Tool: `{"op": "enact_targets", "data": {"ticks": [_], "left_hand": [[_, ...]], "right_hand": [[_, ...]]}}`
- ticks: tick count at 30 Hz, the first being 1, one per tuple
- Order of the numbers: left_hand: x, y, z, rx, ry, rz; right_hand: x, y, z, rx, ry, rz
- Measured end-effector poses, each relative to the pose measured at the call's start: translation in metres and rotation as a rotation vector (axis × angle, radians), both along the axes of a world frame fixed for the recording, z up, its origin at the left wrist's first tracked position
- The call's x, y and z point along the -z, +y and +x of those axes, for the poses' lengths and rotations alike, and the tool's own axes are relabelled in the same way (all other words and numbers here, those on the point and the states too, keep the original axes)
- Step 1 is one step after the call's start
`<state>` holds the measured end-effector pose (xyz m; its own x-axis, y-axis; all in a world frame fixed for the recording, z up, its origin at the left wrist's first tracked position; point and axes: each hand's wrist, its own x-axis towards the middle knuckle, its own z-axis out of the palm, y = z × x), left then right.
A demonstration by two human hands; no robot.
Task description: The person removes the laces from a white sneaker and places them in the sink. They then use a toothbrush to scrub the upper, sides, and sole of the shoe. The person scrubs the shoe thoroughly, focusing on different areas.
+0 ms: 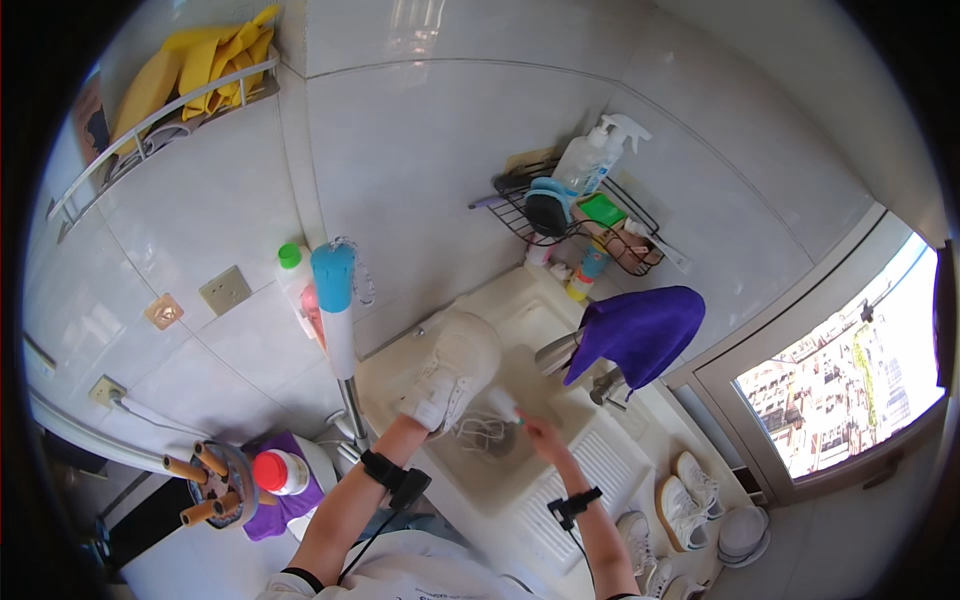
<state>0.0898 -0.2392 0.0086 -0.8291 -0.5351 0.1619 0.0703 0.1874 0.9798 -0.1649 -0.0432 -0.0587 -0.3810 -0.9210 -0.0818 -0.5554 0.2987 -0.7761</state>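
A white shoe covers my left hand; the hand is inside its opening, so the fingers are hidden. My right hand is closed around the handle of a small brush with pale bristles, held beside the shoe over the sink basin. White shoelaces lie at the bottom of the basin, below the shoe and near the drain. To the right of the brush, a purple cloth hangs over the metal faucet.
A ribbed washboard forms the sink's near side. White sneakers and a white hat stand at the right. A wire rack holds bottles and brushes. Left of the basin rises a blue-topped white tube; a red-lidded jar stands farther left.
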Motion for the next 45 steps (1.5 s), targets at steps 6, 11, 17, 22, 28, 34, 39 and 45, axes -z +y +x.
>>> {"op": "enact_targets", "data": {"ticks": [6, 11, 17, 22, 28, 34, 39, 45], "left_hand": [[0.017, 0.025, 0.013, -0.018, -0.137, 0.069], [0.033, 0.04, 0.039, -0.075, -0.267, 0.12], [0.019, 0.023, 0.018, -0.047, -0.378, 0.184], [0.026, 0.03, -0.024, -0.096, -0.271, -0.198], [0.028, 0.056, -0.057, -0.039, -0.232, -0.216], [0.018, 0.053, -0.062, 0.02, -0.235, -0.208], [0.041, 0.042, -0.064, 0.21, -0.392, 0.384], [0.217, 0.015, -0.041, 0.088, 0.227, 1.058]], "right_hand": [[0.109, -0.047, -0.069, 0.243, 0.303, 0.114], [0.145, -0.067, -0.063, 0.018, 0.249, 0.607], [0.096, -0.063, -0.041, 0.128, -0.047, 0.277], [-0.001, 0.002, -0.003, 0.309, 0.036, -0.308], [-0.087, -0.01, 0.103, 0.237, 0.003, -0.304], [-0.069, 0.007, 0.088, 0.295, 0.131, -0.372], [-0.068, 0.021, 0.085, 0.369, 0.234, -0.325], [-0.073, 0.013, 0.081, 0.238, 0.264, -0.361]]}}
